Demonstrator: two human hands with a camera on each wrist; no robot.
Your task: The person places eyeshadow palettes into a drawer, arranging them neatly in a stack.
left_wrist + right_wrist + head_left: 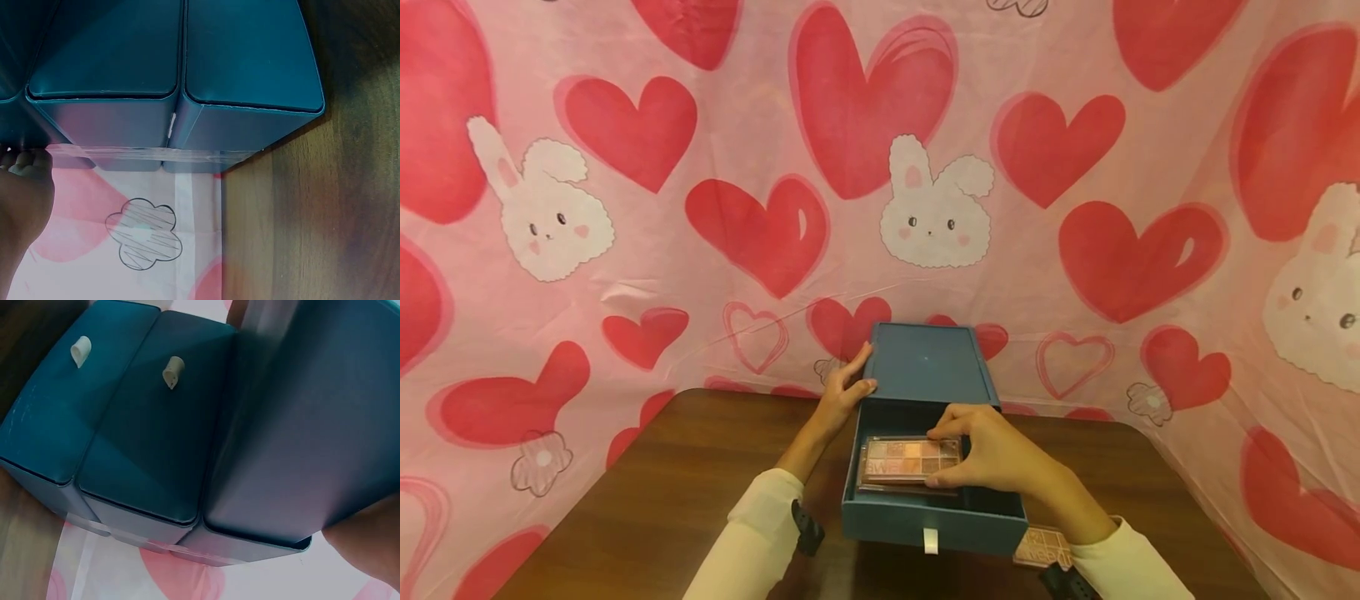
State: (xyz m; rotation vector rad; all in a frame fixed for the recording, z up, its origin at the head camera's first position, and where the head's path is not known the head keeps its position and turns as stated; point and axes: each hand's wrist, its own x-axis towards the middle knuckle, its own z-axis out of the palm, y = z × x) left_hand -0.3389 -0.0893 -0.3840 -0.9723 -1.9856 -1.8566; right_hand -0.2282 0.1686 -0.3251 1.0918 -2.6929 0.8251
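A blue-teal drawer box stands at the back of the table, its top drawer pulled out toward me. Inside that drawer is an eyeshadow palette with a clear lid and rows of peach and brown pans. My right hand pinches its right end, thumb on the near edge and fingers on the far edge. My left hand rests against the box's left side, thumb by the top edge. In the left wrist view, the left hand's fingertips touch the box's side.
Another palette lies on the wooden table, right of the drawer and partly under my right forearm. White pull tabs mark the lower drawer fronts. Behind the table hangs a pink cloth with hearts and rabbits.
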